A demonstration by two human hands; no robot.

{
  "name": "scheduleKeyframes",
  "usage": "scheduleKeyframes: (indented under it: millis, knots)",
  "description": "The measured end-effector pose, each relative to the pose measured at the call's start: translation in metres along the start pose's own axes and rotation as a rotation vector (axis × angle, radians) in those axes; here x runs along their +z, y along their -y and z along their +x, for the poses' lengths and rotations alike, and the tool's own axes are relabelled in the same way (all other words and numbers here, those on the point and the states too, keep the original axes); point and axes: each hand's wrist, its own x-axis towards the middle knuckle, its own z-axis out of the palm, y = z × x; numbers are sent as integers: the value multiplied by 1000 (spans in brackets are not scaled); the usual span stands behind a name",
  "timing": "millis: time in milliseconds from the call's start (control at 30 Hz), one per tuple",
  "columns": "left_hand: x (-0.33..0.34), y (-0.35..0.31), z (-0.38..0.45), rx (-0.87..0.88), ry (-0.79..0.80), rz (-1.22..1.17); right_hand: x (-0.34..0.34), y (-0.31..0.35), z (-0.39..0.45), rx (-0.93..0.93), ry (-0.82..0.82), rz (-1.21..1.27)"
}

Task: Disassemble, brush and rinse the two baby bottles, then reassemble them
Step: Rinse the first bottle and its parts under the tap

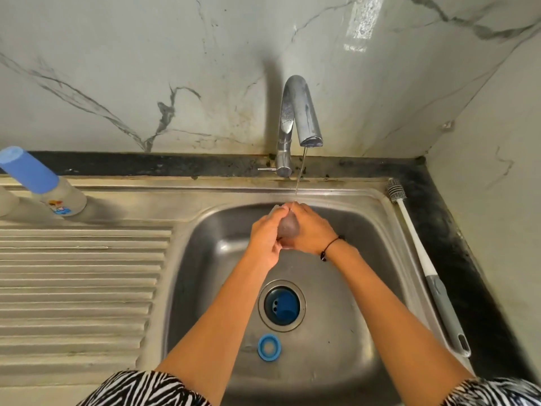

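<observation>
Over the middle of the steel sink (351, 230), my left hand (265, 235) and my right hand (311, 228) both grip a clear, greyish bottle part (288, 227), which looks like a teat or small bottle. A thin stream of water from the tap (298, 112) falls onto it. A blue screw ring (268, 347) lies on the sink floor near the front. An assembled baby bottle (44, 186) with a blue cap stands at the back left of the draining board. The bottle brush (421, 259) lies along the sink's right rim.
The drain (281, 305) holds a blue strainer in the middle of the basin. A ribbed draining board (76, 288) fills the left side. A marble wall runs behind and to the right. Another pale object (7, 202) shows at the far left edge.
</observation>
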Motion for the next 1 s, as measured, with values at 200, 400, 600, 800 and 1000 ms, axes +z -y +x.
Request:
scheduleKeyframes:
  millis: [200, 400, 600, 800, 1000]
  knots:
    - [-10, -4, 1, 0, 105, -185, -18, 8, -2, 83, 220, 519]
    - [8, -20, -6, -128, 36, 126, -3, 14, 0, 124, -98, 62]
    - [16, -28, -8, -79, 58, 94, -5, 6, -6, -32, -249, -63]
    - [8, -28, -13, -96, 229, 14, -22, 5, -16, 107, -99, 300]
    - [15, -33, -16, -21, 43, 263, 6, 8, -17, -94, -284, -151]
